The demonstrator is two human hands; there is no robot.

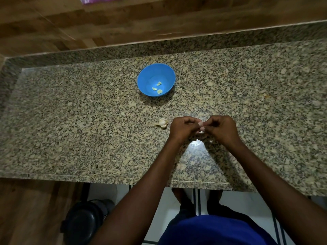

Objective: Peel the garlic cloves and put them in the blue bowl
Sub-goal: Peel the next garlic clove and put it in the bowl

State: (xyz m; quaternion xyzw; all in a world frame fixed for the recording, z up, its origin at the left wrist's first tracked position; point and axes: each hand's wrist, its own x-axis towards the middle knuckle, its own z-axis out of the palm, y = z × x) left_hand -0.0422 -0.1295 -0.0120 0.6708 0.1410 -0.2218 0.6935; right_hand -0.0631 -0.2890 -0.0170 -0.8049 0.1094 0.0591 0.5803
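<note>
granite counter, both hands on clove

The bowl sat on the counter, toward its back, with three peeled cloves lying in it. Nearer the front edge than the bowl, and a little to its right, lay the garlic bulb. Just right of the bulb the left hand and right hand met, a clove between them, above the counter.
</note>
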